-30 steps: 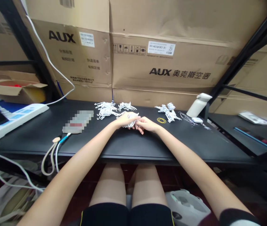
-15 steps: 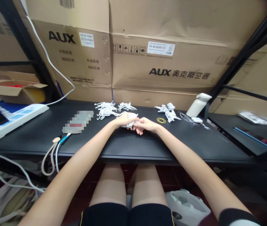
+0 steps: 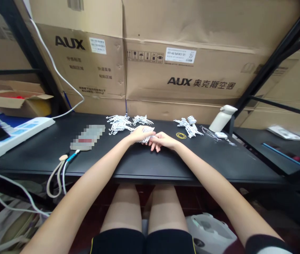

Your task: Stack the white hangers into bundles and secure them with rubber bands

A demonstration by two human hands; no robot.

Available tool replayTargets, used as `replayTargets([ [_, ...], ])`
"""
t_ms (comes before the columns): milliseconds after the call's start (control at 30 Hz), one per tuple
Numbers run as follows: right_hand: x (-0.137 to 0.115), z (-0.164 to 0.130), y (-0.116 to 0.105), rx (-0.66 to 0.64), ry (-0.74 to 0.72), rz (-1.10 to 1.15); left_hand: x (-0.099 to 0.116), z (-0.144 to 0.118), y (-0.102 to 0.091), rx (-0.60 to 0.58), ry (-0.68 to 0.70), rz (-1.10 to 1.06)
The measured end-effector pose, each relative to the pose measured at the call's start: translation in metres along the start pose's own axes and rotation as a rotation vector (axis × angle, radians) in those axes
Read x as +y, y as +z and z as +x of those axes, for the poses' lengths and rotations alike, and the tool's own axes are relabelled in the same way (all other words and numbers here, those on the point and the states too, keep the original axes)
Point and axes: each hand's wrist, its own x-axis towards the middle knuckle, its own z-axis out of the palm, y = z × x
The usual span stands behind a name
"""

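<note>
White plastic clip bundle: mid-table, far side, clasped in left hand; right hand fingers pinch its end. Position unchanged from 1 second earlier; handling continues. Loose clip piles lie beyond.

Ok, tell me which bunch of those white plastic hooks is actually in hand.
The middle bunch, gripped by the left hand with the right hand touching it. The far-left pile and the right-side pile lie untouched on the table.

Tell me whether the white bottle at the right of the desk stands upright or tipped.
Tipped: the white bottle leans left, its cap against the black shelf post.
</note>
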Motion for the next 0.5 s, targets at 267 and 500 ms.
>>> replayTargets([
  [267,0.005,0.005,-0.013,0.51,-0.164,-0.108,0.0,0.009,-0.017,0.476,-0.07,-0.434],
  [500,0.007,0.005,0.005,0.371,-0.364,-0.905,-0.005,0.013,-0.025,0.671,-0.134,-0.596],
])
